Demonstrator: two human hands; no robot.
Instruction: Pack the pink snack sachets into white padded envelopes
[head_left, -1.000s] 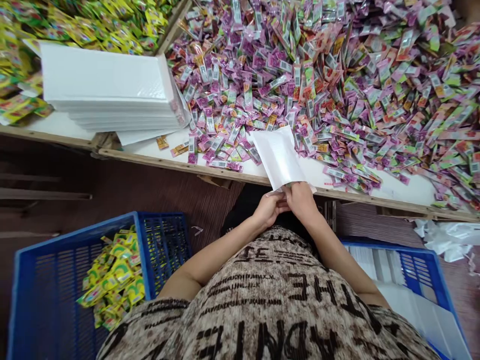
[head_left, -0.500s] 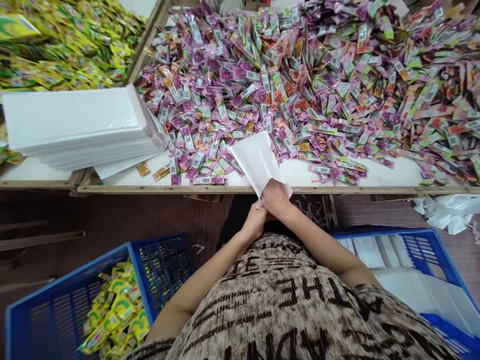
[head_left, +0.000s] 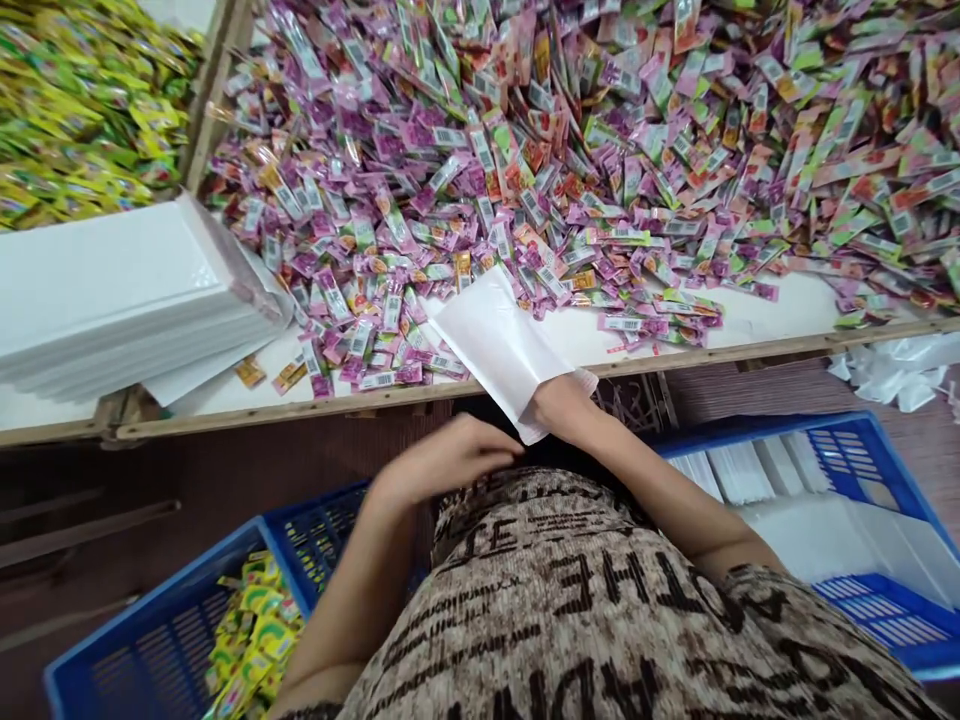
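Observation:
A white paper bag [head_left: 499, 345] is tilted over the table's front edge, and my right hand [head_left: 562, 408] reaches into its near end, with the fingers hidden inside. Just left of the bag, my left hand [head_left: 461, 452] is off it, somewhat blurred, fingers loosely stretched and holding nothing. Beyond the bag lies a wide heap of small purple and pink packets [head_left: 450, 140] on the white tabletop [head_left: 765, 322]. A thick stack of white bags [head_left: 112, 290] rests at the table's left.
Yellow-green packets [head_left: 82, 110] lie behind a wooden divider [head_left: 212, 95] at the upper left. Below the table are a blue crate [head_left: 131, 660] with yellow packets and a blue crate [head_left: 892, 500] with white bags. Crumpled white plastic [head_left: 896, 370] lies at the right.
My left hand has let go of the bag and moved left, its fingers opening. My right hand stays in the bag. The view has turned and shifted, so the table edge now slants.

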